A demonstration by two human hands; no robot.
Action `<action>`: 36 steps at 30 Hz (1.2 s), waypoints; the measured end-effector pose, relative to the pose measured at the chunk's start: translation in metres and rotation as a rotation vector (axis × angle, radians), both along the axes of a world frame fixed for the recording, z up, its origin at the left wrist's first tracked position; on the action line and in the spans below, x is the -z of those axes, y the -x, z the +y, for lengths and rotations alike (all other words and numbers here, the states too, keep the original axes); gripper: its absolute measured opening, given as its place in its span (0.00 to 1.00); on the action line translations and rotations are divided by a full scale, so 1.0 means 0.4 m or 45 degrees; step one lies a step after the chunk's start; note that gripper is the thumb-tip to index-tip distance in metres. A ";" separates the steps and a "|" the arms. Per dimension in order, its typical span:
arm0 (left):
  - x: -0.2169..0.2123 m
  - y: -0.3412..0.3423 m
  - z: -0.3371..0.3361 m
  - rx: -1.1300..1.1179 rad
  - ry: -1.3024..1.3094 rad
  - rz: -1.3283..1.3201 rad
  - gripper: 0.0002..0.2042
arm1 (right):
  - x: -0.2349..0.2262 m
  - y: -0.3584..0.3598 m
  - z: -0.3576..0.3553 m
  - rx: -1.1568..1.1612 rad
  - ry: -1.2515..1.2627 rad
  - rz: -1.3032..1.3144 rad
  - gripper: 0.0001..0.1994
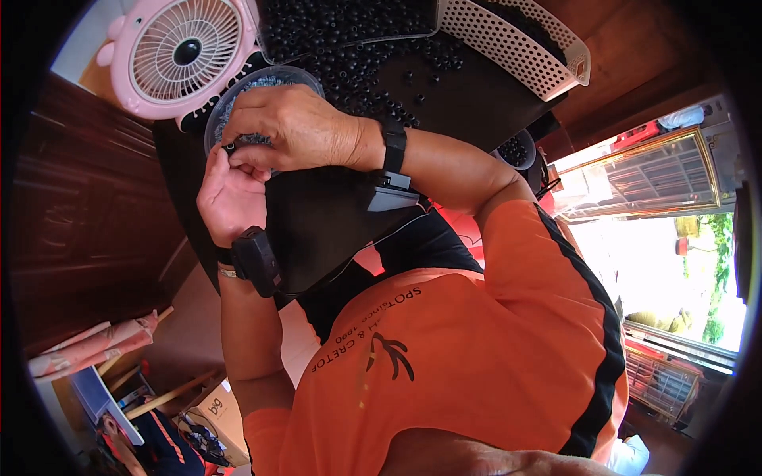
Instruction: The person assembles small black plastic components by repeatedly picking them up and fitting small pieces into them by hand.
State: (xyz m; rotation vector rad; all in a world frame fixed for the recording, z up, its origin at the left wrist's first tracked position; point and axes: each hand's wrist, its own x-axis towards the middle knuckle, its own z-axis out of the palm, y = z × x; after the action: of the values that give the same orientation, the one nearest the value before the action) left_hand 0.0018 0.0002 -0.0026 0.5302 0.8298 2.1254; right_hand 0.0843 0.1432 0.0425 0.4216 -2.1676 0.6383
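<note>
My two hands meet at the front left of the dark table. Between their fingertips is a small black ring-shaped piece (229, 147). My left hand (234, 194) has its palm turned up and its fingertips closed against this piece. From above, my right hand (298, 127) reaches across with thumb and forefinger pinched at the same spot; whatever else it may hold is hidden. Partly under the right hand stands a clear round bowl (305, 76) with many tiny blue-grey pieces (266, 82).
A pink fan (186, 52) stands at the far left. Loose black pieces (349, 79) lie heaped beside a tray (349, 24) of them. A white perforated basket (516, 47) is at the far right; a small tub (517, 151) of black pieces sits beyond my right arm.
</note>
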 end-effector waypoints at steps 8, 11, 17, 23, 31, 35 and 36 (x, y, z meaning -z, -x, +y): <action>-0.007 -0.003 0.003 0.036 0.009 0.004 0.10 | -0.046 -0.015 0.033 -0.071 -0.059 -0.168 0.07; -0.017 -0.007 -0.008 0.072 -0.061 0.012 0.09 | -0.073 -0.037 0.096 0.045 -0.200 -0.197 0.08; -0.023 -0.008 -0.010 0.090 -0.134 0.026 0.07 | -0.036 -0.222 0.305 0.603 0.189 -0.701 0.09; -0.017 -0.015 -0.005 0.102 -0.108 0.011 0.08 | 0.068 -0.289 0.394 0.740 0.276 -0.975 0.09; -0.008 -0.012 -0.004 0.098 -0.088 -0.007 0.08 | 0.104 -0.238 0.383 0.874 -0.120 -0.956 0.09; -0.008 -0.015 0.000 0.085 -0.080 -0.011 0.07 | 0.123 -0.235 0.395 0.903 -0.257 -0.917 0.08; -0.007 -0.015 0.001 0.087 -0.074 -0.012 0.07 | 0.125 -0.234 0.395 0.928 -0.337 -0.865 0.08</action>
State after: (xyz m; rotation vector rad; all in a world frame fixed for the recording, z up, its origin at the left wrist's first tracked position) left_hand 0.0080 0.0004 0.0003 0.5703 0.7361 2.0931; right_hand 0.1777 0.3011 -0.0074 -0.5329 -2.8025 0.0668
